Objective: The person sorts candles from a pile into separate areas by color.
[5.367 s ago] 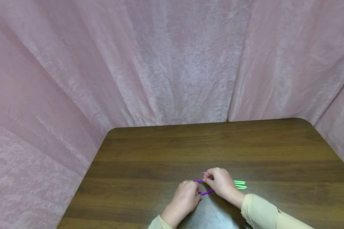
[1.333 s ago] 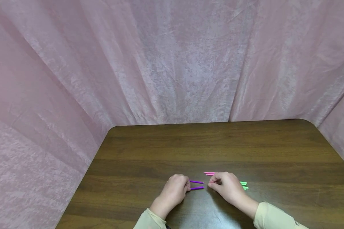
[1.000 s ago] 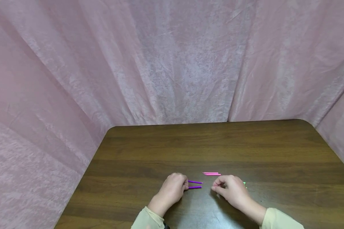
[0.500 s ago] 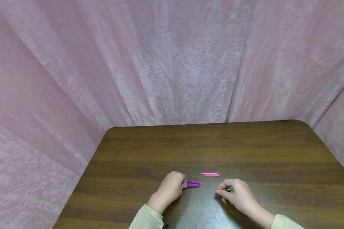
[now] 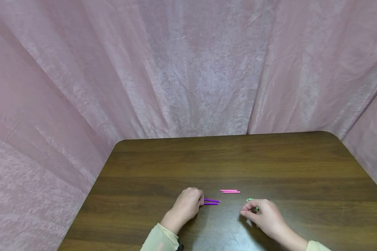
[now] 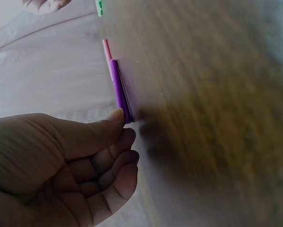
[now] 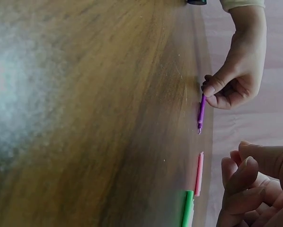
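Observation:
Two thin purple sticks (image 5: pixel 212 200) with small pale tips lie side by side on the table, their near ends at my left hand (image 5: pixel 186 205). Its thumb and fingers pinch a purple stick (image 6: pixel 118 87); the left wrist view shows the thumb pressed on that end. My right hand (image 5: pixel 267 214) hovers off to the right, fingers loosely bent and nothing visible in them. Green sticks (image 5: pixel 249 200) lie beside and behind that hand, mostly hidden by it; a green stick (image 7: pixel 187 209) shows in the right wrist view.
Two pink sticks (image 5: pixel 230 191) lie parallel just beyond the purple ones. The brown wooden table (image 5: pixel 176 164) has rounded far corners. Pink velvet curtains (image 5: pixel 191 69) hang behind it and at both sides.
Earlier both hands were at the purple sticks, which lay farther apart. The purple sticks now lie closer together in the left hand. My right hand has moved away to the right and nearer me.

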A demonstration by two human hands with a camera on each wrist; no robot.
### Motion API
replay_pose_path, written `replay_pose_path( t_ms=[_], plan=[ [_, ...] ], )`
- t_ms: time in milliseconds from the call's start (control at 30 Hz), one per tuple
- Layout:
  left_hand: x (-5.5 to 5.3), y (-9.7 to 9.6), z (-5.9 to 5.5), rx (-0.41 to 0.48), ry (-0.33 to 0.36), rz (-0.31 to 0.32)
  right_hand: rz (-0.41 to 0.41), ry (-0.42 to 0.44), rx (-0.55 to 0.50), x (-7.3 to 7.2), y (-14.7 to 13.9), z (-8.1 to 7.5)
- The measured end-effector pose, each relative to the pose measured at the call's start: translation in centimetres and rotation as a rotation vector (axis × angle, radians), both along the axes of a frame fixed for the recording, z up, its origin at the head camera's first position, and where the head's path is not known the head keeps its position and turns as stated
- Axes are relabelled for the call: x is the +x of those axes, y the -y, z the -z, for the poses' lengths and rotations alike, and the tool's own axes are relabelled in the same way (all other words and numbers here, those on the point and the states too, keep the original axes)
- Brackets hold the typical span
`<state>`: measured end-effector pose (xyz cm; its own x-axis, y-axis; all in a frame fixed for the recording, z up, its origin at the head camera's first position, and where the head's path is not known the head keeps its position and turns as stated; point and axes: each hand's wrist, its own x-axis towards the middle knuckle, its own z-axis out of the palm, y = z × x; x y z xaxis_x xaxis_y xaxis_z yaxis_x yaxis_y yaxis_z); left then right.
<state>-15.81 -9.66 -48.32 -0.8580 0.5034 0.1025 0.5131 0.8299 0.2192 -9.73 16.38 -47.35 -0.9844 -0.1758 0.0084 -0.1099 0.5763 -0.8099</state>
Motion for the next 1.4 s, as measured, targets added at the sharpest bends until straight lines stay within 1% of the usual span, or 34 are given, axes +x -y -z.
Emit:
replay_pose_path(
  t_ms=[233, 433, 633, 867, 1067, 1233, 1400],
  plan=[
    [0.0, 0.0, 0.0, 0.004, -0.013, 0.001, 0.0, 0.004, -0.016, 0.4, -0.4, 0.0],
    [0.0, 0.1, 0.0, 0.003, -0.03, -0.001, -0.001, 0.004, -0.001, 0.6, -0.8, 0.0],
    [0.1, 0.1, -0.1, 0.001, -0.041, -0.008, -0.002, 0.015, -0.014, 0.8, -1.0, 0.0],
    [0.3, 0.0, -0.2, -0.009, -0.039, -0.021, 0.017, 0.024, -0.027, 0.9, -1.3, 0.0],
    [0.4, 0.1, -0.4, -0.023, -0.063, -0.033, 0.029, 0.021, -0.023, 1.0, -1.7, 0.2],
    [0.5, 0.1, -0.5, -0.019, -0.087, -0.037, 0.054, 0.021, -0.019, 1.1, -2.0, 0.2],
    [0.8, 0.0, -0.7, -0.002, -0.096, -0.038, 0.112, 0.032, 0.025, 1.1, -2.4, 0.2]
  ],
)
